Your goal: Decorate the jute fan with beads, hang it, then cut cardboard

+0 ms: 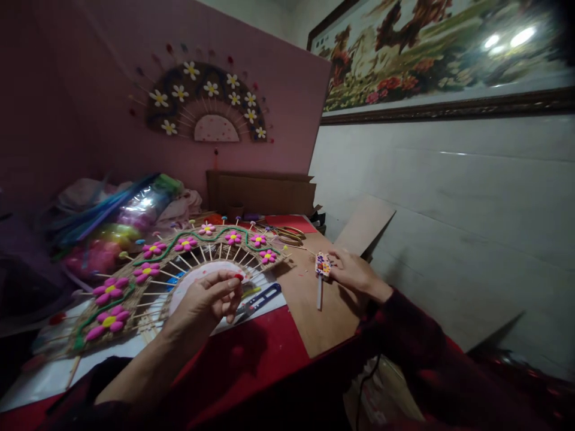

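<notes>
We judge the fan-shaped craft piece point(179, 269) on the counter point(251, 359) nearly finished: pink flowers, a green cord and bead-tipped sticks already run along its arc. Above its pale centre, our left hand point(209, 299) pinches a small red bead point(239, 277) between pressed fingers. Our right hand point(354, 272), fingers curled, grips a glue stick point(320, 276) standing on the brown board point(314, 311), so some beading seems left.

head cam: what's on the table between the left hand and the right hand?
Between the left hand and the right hand, the head view shows blue-handled snips on white paper, then bare brown cardboard. The right hand holds a small decorated stick.
</notes>
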The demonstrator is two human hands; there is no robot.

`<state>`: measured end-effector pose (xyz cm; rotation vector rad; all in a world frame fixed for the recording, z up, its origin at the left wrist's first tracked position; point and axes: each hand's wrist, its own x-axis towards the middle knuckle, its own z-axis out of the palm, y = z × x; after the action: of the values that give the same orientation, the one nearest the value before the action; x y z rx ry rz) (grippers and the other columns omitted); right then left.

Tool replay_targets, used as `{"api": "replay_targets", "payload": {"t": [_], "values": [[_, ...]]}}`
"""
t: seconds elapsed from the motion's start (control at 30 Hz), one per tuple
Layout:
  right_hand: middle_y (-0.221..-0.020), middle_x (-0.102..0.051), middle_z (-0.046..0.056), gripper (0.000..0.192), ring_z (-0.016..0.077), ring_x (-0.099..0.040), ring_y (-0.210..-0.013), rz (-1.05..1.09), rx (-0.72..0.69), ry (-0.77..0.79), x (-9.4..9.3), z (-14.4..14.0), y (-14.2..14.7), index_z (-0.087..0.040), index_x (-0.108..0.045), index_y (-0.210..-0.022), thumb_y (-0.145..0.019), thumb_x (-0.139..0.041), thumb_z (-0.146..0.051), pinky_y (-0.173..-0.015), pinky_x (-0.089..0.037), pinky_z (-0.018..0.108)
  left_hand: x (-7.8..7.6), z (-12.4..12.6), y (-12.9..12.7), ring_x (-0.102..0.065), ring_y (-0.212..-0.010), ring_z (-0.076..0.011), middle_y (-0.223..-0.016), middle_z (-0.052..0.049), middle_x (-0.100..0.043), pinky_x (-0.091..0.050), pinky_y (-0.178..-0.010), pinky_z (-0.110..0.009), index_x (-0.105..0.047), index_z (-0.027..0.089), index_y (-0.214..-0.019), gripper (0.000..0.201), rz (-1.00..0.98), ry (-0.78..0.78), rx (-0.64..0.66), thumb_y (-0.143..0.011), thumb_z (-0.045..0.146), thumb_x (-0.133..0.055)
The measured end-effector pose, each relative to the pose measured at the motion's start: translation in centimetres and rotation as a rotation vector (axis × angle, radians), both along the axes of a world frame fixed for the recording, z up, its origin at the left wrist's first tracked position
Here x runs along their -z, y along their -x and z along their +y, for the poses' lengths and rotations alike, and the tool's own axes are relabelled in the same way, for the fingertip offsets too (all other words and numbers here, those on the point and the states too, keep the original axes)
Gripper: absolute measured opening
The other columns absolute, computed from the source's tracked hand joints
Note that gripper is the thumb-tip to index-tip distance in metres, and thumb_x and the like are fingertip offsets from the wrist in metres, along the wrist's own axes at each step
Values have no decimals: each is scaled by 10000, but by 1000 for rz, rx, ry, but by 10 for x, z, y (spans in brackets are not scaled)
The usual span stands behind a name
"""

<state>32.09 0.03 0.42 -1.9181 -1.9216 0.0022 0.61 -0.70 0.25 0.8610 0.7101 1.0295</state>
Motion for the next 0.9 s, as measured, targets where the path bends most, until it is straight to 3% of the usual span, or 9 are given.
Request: {"api": "replay_targets", "payload": {"t": [0.07,0.13,0.3,0.43,0.53,0.67,0.77,0.9], "values": [[-1105,-631,163,384,287,-596,-991,-74,39,121,10,-5,-21,-132,-606,-1126,-759,-529,-215,-834,-445,377,0,0,0,-484,-391,-65,-528,17,-573,-382,-330,-148,-635,117,-734,240,-13,4,-2,-578,199,-798],[-1143,-614,164,445,287,-574,-1037,-101,22,139,20,-9,-28,-132,-569,-1180,-743,-524,-201,-865,-428,369,1,0,0,-491,-402,-58,-537,16,-578,-378,-348,-137,-639,113,-731,238,-15,16,-1,-571,184,-799],[-1219,-574,164,575,272,-546,-1089,-39,-69,20,34,-11,-22,-115,-479,-1266,-693,-512,-146,-903,-410,352,7,3,1,-519,-424,-66,-564,3,-604,-384,-374,-143,-631,118,-714,280,23,41,-30,-524,182,-826],[-1160,-594,146,469,280,-568,-1026,109,9,-154,35,-11,-20,-140,-529,-1203,-738,-492,-190,-872,-426,377,7,2,1,-475,-396,-57,-540,8,-582,-333,-343,-143,-622,113,-714,279,42,36,-10,-558,231,-822],[-956,-638,89,349,243,-588,-887,382,-25,-222,26,-18,-16,-163,-597,-1087,-757,-536,-258,-770,-458,332,4,-1,1,-454,-390,-52,-529,12,-560,-307,-333,-142,-614,109,-698,272,7,45,12,-571,236,-817],[-599,-482,-19,246,114,-461,-533,974,-62,23,7,-41,6,-153,-602,-840,-745,-639,-376,-459,-368,209,-1,-6,-6,-478,-428,-45,-598,-4,-582,-334,-373,-135,-614,109,-742,219,-36,132,9,-604,138,-782],[-655,-469,-22,284,57,-396,-492,1367,-145,270,-6,-60,32,-141,-597,-875,-739,-673,-378,-376,-267,145,-2,-6,-16,-511,-465,-48,-654,-22,-605,-367,-419,-134,-609,111,-797,198,-53,221,6,-640,60,-719],[-682,-518,-9,319,50,-398,-446,1485,-223,482,-12,-77,63,-160,-592,-952,-788,-609,-433,-323,-279,132,4,-2,-23,-462,-417,-40,-613,-9,-578,-309,-375,-135,-585,105,-755,147,-107,155,126,-662,87,-697]]}}
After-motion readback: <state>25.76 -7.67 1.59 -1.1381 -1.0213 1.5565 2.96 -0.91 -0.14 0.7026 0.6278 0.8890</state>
